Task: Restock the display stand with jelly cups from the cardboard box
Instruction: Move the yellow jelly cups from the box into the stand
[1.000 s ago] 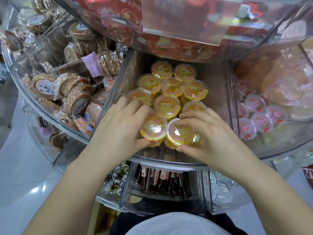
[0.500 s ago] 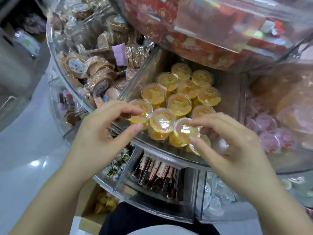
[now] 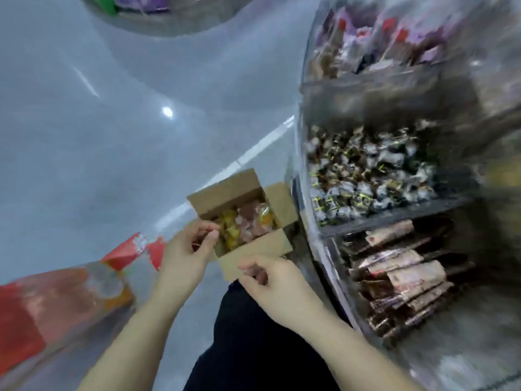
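Observation:
An open cardboard box (image 3: 222, 197) stands on the grey floor beside the clear display stand (image 3: 307, 142). Yellow and pink jelly cups (image 3: 244, 224) lie inside it, blurred. My left hand (image 3: 186, 255) hovers over the box's near left corner with loosely curled fingers and holds nothing that I can see. My right hand (image 3: 276, 280) hangs in front of the box's near flap, fingers also loosely curled and empty. The stand's yellow jelly compartment is out of view.
The stand's lower tiers on the right hold dark wrapped candies (image 3: 372, 176) and brown snack packs (image 3: 403, 275). A red package with a clear bag (image 3: 64, 294) lies on the floor at left. My dark trouser leg (image 3: 253, 340) fills the bottom middle.
My view has swung down from the jelly compartment to the floor. Both hands have left the yellow cups on the stand and now hang empty over the cardboard box.

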The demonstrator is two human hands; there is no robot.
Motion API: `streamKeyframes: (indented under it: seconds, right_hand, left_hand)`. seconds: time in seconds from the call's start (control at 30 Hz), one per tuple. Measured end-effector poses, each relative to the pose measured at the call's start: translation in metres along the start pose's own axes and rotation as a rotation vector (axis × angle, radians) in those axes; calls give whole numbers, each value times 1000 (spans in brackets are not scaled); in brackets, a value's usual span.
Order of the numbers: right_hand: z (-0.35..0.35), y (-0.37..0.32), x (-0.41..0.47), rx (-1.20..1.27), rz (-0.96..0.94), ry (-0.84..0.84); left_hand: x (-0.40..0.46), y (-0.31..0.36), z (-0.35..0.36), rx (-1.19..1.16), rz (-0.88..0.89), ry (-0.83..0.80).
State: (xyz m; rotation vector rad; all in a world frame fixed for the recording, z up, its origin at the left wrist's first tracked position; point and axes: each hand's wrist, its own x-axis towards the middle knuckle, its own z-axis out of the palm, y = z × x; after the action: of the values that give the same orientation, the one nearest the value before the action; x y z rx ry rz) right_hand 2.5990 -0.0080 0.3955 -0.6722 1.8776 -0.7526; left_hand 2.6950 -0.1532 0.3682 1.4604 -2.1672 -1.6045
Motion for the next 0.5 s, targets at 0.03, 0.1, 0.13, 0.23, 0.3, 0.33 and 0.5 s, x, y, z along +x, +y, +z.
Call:
streamKeyframes:
  seconds: [0.03,0.1,0.13,0.23,0.3,0.33,0.5]
  right_hand:
    - [19,18,22,5,66,-22]
    - [52,56,67,2,172,-41]
    - [66,75,91,-1,220,-44]
    - [98,133,167,16,349,7]
    - [114,172,222,8,391,78]
    - [120,191,247,-8,394,117]
    - [147,277,360,-194,407,55]
  left_hand:
    - [7,-28,2,20,-62,-3]
    - [26,-80,10,56,-183,-16]
    - [37,-105,18,67,-238,-22]
    - [77,-171,50,101,-340,-56]
    - [110,-209,80,70,-400,-111]
    - [128,-227,96,34,-432,-140]
    - [213,-311,169,-158,-671,-225]
